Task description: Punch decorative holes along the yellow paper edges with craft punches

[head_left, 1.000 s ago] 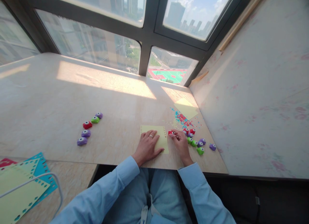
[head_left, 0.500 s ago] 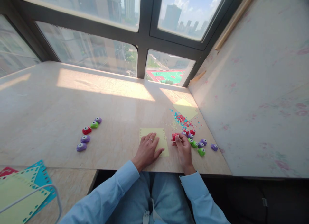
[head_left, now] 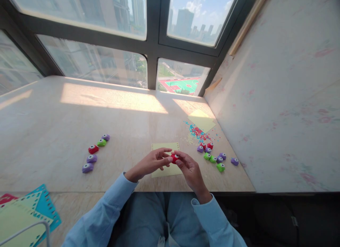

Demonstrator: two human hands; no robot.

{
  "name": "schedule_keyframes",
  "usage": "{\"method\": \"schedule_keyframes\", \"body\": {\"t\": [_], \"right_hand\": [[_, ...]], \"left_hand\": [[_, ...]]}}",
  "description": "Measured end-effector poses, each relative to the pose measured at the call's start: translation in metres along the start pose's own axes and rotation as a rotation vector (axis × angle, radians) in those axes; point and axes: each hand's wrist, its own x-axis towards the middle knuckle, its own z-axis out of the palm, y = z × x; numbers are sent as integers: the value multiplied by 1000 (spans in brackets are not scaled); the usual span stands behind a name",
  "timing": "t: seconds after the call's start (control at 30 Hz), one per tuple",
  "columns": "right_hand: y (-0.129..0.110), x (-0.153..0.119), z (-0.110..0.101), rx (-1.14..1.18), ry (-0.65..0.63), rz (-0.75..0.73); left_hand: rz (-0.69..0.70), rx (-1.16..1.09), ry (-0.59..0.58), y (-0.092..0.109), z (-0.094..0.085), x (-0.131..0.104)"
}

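Note:
A small red paper punch (head_left: 174,158) with a white, eye-like round top is held up over a pale yellow sheet (head_left: 167,172). My right hand (head_left: 190,169) pinches the punch between thumb and fingers. On its left side, my left hand (head_left: 152,162) has its fingers stretched and apart, with the thumb tip right at the punch; I cannot tell whether it presses on it. Small punched holes show along the sheet's far edge, and both hands partly cover the sheet.
Several red, purple and green punches (head_left: 213,159) lie to the right. Behind them are scattered paper bits (head_left: 199,133) and another yellow sheet (head_left: 202,120). More punches (head_left: 91,158) form a line at left. Punched coloured sheets (head_left: 23,218) lie at lower left. A wall (head_left: 287,133) bounds the right.
My right hand has carried the red punch left, over the sheet. My left hand has lifted off the sheet and turned toward the punch. The view has shifted slightly.

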Motion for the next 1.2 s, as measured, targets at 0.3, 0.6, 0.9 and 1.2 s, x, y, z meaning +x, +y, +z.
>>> {"method": "schedule_keyframes", "body": {"t": [0.3,0.6,0.9,1.2], "right_hand": [[-9,7,23,-184,-116,-208],[8,-3,2,-232,155,-4],[21,-11,-27,-91,301,198],[30,-20,-25,-8,295,280]], "left_hand": [[19,-220,-77,4,-19,-8],[12,428,334,-10,-72,-18],[80,884,329,-16,-72,-16],[156,990,494,-5,-71,-29]]}}
